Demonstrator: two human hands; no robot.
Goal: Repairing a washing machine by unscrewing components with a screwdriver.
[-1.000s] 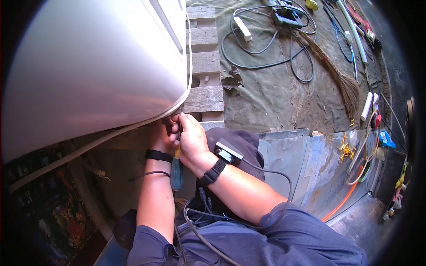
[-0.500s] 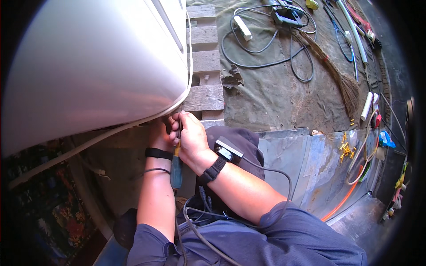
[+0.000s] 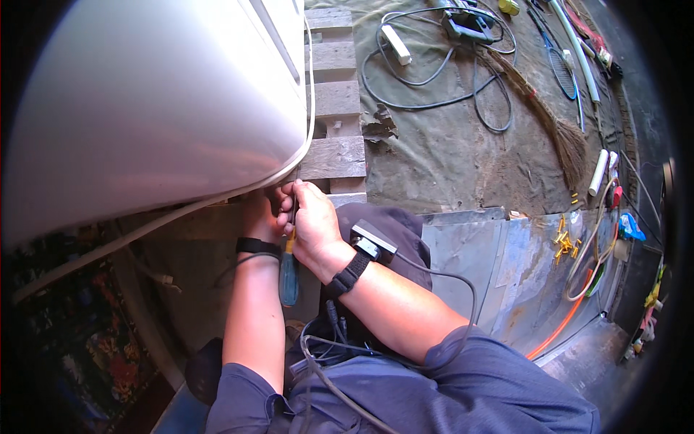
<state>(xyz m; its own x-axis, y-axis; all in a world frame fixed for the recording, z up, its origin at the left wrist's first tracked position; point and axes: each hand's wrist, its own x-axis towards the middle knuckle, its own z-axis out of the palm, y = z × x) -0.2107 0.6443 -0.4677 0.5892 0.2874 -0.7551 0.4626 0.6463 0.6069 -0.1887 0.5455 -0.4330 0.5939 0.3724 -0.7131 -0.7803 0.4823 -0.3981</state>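
My right hand [image 3: 312,217] is closed, its fingers curled around the shaft of a screwdriver [image 3: 289,278] just outside the lower edge of a large white appliance [image 3: 166,123]. The screwdriver's blue and yellow handle hangs down between my wrists. Right beside it, my left hand [image 3: 259,215] reaches up under the same edge; its fingers are mostly hidden by the appliance and by my right hand. A pale cable or tube [image 3: 217,197] runs along that edge, just above both hands. Each wrist wears a black strap, and the right one carries a small boxy device [image 3: 372,241].
A wooden pallet [image 3: 334,155] lies beside the appliance. Over the cloth-covered ground are a looped black cord [image 3: 423,108], a white block [image 3: 395,45], a straw broom [image 3: 557,134] and a racket [image 3: 561,72]. Several small yellow pieces [image 3: 564,244] lie on metal sheeting at the right. Cables cross my lap.
A thin dark cable at my left forearm has shifted up to the wrist strap. The screwdriver handle has moved very slightly; both hands stay in nearly the same place.
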